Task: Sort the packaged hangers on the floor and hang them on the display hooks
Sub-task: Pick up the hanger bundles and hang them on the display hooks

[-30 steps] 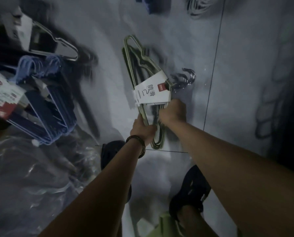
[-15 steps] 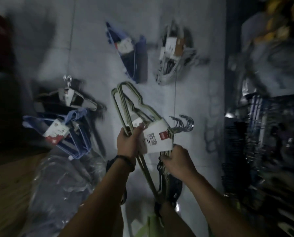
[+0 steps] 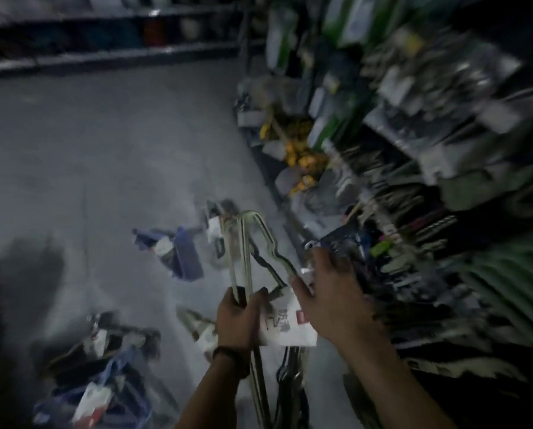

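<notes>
Left hand (image 3: 237, 317) upright, its grip clamped round the thin pale-green wire bars of the hanger pack (image 3: 244, 239), held above the grey floor (image 3: 104, 150); right hand (image 3: 330, 292) spreads against the white card label (image 3: 290, 331), grip too blurred to tell

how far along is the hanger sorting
Done: unclear; the display rack on the right is full of hanging goods, too blurred to credit to this job. In hand: one pale hanger pack, left hand gripping its bars, right hand at its hook end, raised beside the rack, not yet hooked. Left: at least three packs on the floor, including a blue pack and a mixed pile.
</notes>
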`<state>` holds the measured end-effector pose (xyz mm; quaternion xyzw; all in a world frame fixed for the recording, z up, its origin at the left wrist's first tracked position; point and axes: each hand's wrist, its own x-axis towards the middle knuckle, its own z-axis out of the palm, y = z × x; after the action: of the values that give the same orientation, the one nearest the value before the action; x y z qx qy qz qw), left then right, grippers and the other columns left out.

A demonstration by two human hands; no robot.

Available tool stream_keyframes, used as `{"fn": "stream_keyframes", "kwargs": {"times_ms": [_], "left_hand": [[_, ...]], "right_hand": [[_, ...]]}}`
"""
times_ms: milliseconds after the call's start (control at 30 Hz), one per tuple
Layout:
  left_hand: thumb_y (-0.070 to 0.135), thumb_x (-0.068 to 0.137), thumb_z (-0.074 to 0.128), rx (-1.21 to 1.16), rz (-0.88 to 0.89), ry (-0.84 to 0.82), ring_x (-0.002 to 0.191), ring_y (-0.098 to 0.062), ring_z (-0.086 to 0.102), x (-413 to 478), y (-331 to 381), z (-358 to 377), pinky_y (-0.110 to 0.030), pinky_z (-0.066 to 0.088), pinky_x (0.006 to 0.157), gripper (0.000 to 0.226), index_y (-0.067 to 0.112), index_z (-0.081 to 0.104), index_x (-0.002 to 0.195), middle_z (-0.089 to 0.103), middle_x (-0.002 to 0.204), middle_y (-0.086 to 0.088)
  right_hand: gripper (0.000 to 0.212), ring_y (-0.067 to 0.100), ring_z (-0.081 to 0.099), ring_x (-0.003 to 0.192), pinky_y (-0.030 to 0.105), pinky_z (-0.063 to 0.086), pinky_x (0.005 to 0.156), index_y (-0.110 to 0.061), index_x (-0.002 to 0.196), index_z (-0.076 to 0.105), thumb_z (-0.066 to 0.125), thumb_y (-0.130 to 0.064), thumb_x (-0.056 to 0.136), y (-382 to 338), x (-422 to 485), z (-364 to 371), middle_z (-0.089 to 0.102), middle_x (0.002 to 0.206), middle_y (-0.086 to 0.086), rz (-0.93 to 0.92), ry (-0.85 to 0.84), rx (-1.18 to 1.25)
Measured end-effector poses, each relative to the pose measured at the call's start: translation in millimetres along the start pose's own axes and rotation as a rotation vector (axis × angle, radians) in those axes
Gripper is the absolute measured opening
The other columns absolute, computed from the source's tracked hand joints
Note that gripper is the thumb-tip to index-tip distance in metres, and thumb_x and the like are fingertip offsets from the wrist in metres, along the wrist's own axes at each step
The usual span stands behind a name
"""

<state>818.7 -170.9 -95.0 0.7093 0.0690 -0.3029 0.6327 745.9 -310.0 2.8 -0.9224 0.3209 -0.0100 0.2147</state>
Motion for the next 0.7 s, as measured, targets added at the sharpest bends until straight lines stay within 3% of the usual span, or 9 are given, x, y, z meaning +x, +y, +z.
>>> {"fn": "stream_keyframes", "kwargs": {"times_ms": [100, 167, 233, 267, 367, 467, 533, 600, 700], "left_hand": [[0.044, 0.077, 0.076, 0.06, 0.075, -0.198, 0.058, -0.034, 0.065, -31, 44, 38, -0.047, 0.056, 0.058, 0.044, 0.004, 0.062, 0.089, 0.071, 0.067, -0.015], [0.048, 0.072, 0.075, 0.109, 0.19, -0.32, 0.063, -0.033, 0.067, -52, 69, 64, -0.046, 0.055, 0.058, 0.041, 0.011, 0.065, 0.087, 0.071, 0.07, -0.012], [0.045, 0.079, 0.074, 0.161, 0.318, -0.474, 0.079, -0.033, 0.072, -77, 90, 88, -0.052, 0.061, 0.07, 0.027, 0.022, 0.072, 0.093, 0.075, 0.082, -0.009], [0.04, 0.085, 0.077, 0.161, 0.364, -0.563, 0.084, -0.029, 0.074, -91, 100, 100, -0.048, 0.061, 0.073, 0.021, 0.025, 0.074, 0.099, 0.077, 0.087, -0.005], [0.035, 0.088, 0.077, 0.185, 0.49, -0.775, 0.077, -0.011, 0.073, -131, 130, 135, -0.018, 0.055, 0.068, 0.029, 0.022, 0.072, 0.113, 0.077, 0.083, 0.01], [0.046, 0.088, 0.07, 0.201, 0.567, -0.913, 0.094, 0.002, 0.071, -170, 160, 179, -0.014, 0.051, 0.078, 0.033, 0.031, 0.07, 0.118, 0.076, 0.1, 0.02], [0.048, 0.095, 0.061, 0.203, 0.617, -0.946, 0.09, 0.009, 0.069, -200, 178, 217, -0.01, 0.05, 0.073, 0.021, 0.037, 0.071, 0.109, 0.075, 0.098, 0.025], [0.048, 0.1, 0.054, 0.174, 0.66, -0.966, 0.083, 0.006, 0.069, -236, 193, 257, -0.012, 0.051, 0.068, 0.023, 0.036, 0.074, 0.1, 0.075, 0.09, 0.021], [0.05, 0.098, 0.053, 0.136, 0.725, -1.032, 0.083, 0.005, 0.069, -286, 204, 307, -0.012, 0.05, 0.068, 0.032, 0.028, 0.076, 0.102, 0.076, 0.09, 0.018]], "right_hand": [[0.055, 0.036, 0.06, 0.122, 0.041, 0.053, 0.091, -0.02, 0.145, 0.044, 0.058, -0.05, 0.101, 13, -15, -41, 0.061, 0.133, 0.013, 0.099, 0.088, 0.105], [0.051, 0.034, 0.07, 0.105, 0.04, 0.058, 0.08, -0.019, 0.144, 0.045, 0.057, -0.048, 0.103, 27, -26, -71, 0.069, 0.118, 0.015, 0.17, 0.154, 0.129], [0.037, 0.026, 0.071, 0.075, 0.041, 0.059, 0.063, -0.021, 0.128, 0.05, 0.057, -0.047, 0.103, 44, -44, -101, 0.072, 0.091, 0.008, 0.22, 0.258, 0.18], [0.03, 0.022, 0.069, 0.068, 0.041, 0.058, 0.059, -0.022, 0.12, 0.052, 0.058, -0.046, 0.103, 53, -56, -116, 0.07, 0.083, 0.004, 0.252, 0.311, 0.204], [0.022, 0.016, 0.069, 0.069, 0.039, 0.058, 0.061, -0.022, 0.114, 0.057, 0.061, -0.041, 0.103, 86, -93, -154, 0.071, 0.085, -0.003, 0.303, 0.452, 0.22], [0.012, 0.01, 0.066, 0.069, 0.035, 0.056, 0.064, -0.026, 0.106, 0.059, 0.062, -0.037, 0.103, 121, -130, -190, 0.068, 0.08, -0.01, 0.352, 0.528, 0.224], [0.015, 0.005, 0.063, 0.065, 0.025, 0.05, 0.059, -0.029, 0.097, 0.057, 0.059, -0.042, 0.103, 141, -155, -214, 0.064, 0.074, -0.013, 0.376, 0.616, 0.224], [0.023, 0.009, 0.065, 0.066, 0.028, 0.048, 0.06, -0.03, 0.092, 0.055, 0.055, -0.05, 0.103, 161, -182, -238, 0.064, 0.072, -0.011, 0.405, 0.703, 0.217], [0.021, 0.01, 0.063, 0.062, 0.033, 0.05, 0.057, -0.033, 0.092, 0.055, 0.054, -0.051, 0.103, 188, -222, -272, 0.065, 0.07, -0.01, 0.444, 0.788, 0.24]]}}
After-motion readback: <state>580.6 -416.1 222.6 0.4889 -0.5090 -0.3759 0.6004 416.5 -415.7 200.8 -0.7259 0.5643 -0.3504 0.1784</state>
